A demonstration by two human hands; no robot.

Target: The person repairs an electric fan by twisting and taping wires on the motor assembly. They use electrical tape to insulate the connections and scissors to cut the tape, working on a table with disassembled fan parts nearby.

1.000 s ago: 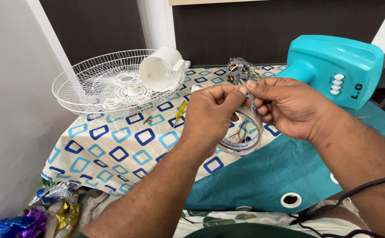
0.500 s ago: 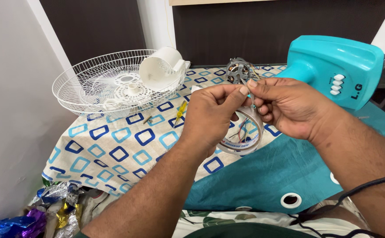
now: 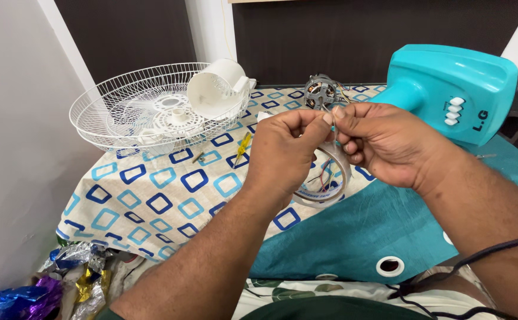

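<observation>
My left hand (image 3: 284, 155) and my right hand (image 3: 383, 141) meet in the middle above the patterned cloth, fingertips pinched together on a thin wire (image 3: 330, 114). The wire's ends are too fine to follow. Just behind the fingertips stands a small fan motor (image 3: 320, 92) with copper windings. Under my hands lies a grey ring-shaped cover (image 3: 330, 191) with coloured wires inside it, partly hidden by my left hand.
A white wire fan guard (image 3: 122, 112) holds a white plastic housing (image 3: 218, 89) at the back left. A turquoise fan base (image 3: 448, 89) with buttons stands at the right. A yellow screwdriver (image 3: 242, 146) lies on the cloth. Shiny foil wrappers (image 3: 45, 284) sit at lower left.
Both hands have stayed together on the wire, shifting only slightly; the fingertips work at the same spot.
</observation>
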